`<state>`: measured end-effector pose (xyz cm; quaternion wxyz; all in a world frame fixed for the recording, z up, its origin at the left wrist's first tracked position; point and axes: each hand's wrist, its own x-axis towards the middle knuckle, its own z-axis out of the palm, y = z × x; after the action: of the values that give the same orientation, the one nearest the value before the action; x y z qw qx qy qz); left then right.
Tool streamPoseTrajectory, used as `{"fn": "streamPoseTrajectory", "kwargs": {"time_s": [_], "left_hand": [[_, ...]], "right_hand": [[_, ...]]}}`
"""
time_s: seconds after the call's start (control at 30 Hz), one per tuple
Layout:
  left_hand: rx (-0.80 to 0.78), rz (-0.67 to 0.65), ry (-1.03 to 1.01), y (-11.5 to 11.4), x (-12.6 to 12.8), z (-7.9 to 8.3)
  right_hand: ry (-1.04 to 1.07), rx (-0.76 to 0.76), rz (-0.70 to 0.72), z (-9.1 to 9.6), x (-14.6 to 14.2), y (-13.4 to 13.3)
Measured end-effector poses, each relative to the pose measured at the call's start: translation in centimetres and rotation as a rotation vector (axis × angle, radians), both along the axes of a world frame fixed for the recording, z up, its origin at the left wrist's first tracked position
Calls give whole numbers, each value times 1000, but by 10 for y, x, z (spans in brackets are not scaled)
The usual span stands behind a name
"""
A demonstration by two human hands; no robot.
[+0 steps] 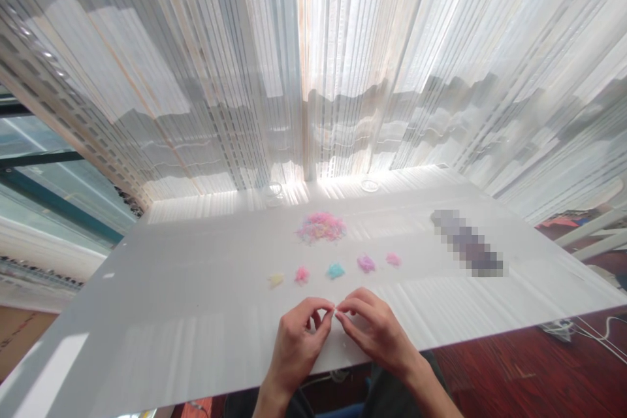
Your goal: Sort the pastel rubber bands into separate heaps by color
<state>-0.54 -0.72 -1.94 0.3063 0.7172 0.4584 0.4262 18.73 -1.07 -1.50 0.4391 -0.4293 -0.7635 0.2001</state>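
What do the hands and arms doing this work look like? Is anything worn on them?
They are a person's bare hands, with slim fingers: neither the left hand nor the right hand shows a glove, ring or marking. No watch or sleeve shows on the visible part of either forearm. The nails are too small to make out.

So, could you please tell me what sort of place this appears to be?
Probably a room in a home, beside a window: sheer curtains hang behind the white table, and reddish wooden flooring shows below.
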Motion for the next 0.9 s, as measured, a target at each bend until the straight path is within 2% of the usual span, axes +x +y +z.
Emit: {"fn": "streamPoseTrajectory", "kwargs": {"time_s": [0.43,0.57,0.9], "left_hand": [[91,-23,28,0,-1,0],[87,-48,31,0,0,2],[88,-15,73,0,2,6]], "right_hand": [[16,9,-35,3,0,2],[20,-5,-33,1,0,2],[21,5,-29,3,1,3]]}}
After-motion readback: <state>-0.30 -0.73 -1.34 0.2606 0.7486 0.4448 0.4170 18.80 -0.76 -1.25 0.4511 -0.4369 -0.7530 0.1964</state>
